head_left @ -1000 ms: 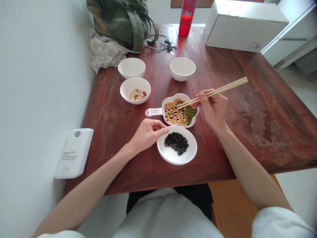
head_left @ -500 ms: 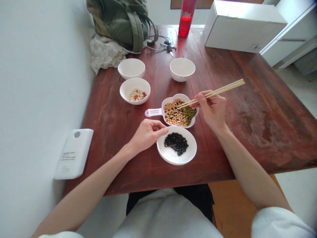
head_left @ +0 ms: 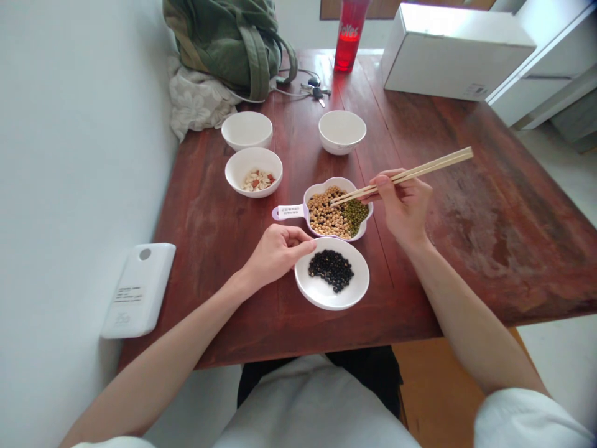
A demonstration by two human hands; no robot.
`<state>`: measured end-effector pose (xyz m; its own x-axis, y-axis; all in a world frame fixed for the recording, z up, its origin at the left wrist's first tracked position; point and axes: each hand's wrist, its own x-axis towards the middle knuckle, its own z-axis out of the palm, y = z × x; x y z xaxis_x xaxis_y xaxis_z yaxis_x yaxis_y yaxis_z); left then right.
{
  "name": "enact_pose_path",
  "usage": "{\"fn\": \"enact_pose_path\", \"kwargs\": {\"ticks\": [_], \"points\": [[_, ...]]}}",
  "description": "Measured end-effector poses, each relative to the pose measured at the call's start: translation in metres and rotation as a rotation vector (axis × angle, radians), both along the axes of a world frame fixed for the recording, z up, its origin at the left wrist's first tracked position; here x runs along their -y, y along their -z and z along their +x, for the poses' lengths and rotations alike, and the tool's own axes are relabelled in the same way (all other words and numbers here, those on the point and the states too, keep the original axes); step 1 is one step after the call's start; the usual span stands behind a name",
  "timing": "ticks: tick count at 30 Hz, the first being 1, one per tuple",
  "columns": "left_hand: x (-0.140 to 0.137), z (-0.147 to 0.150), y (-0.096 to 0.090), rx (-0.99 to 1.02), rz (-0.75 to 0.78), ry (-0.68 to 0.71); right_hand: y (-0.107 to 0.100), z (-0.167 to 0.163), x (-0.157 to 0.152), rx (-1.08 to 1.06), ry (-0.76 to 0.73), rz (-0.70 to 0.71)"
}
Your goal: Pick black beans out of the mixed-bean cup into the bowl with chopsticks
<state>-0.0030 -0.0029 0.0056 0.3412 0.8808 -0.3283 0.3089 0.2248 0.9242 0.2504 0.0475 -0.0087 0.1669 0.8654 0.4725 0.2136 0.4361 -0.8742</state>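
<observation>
The right grip [head_left: 405,205] and the rear of the chopsticks [head_left: 438,163] have shifted slightly rightward.

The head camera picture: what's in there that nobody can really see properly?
In the head view:
Chopsticks: tips too small to tell whether they grip a bean.
Left hand: some fingers are hidden by the hand itself, at the bowl of black beans.
Handle label: print too small to read.
Green bag: top cut off by the upper edge.
Red bottle: top cut off there too.
</observation>
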Motion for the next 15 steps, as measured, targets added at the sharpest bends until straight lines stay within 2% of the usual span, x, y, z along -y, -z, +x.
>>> {"fn": "enact_pose_path", "kwargs": {"ticks": [4, 7, 12, 15], "points": [[0.000, 0.000, 0.000, -0.001, 0.005, 0.002, -0.010, 0.011, 0.000, -0.103, -0.136, -0.029], [0.000, 0.000, 0.000, 0.002, -0.004, 0.001, -0.015, 0.014, 0.001, -0.090, -0.212, -0.059], [0.000, 0.000, 0.000, -0.004, -0.008, -0.004, -0.015, 0.009, 0.001, -0.029, -0.009, -0.009], [0.001, -0.001, 0.000, 0.004, -0.011, -0.001, -0.010, 0.006, 0.000, 0.014, 0.014, -0.023]]}}
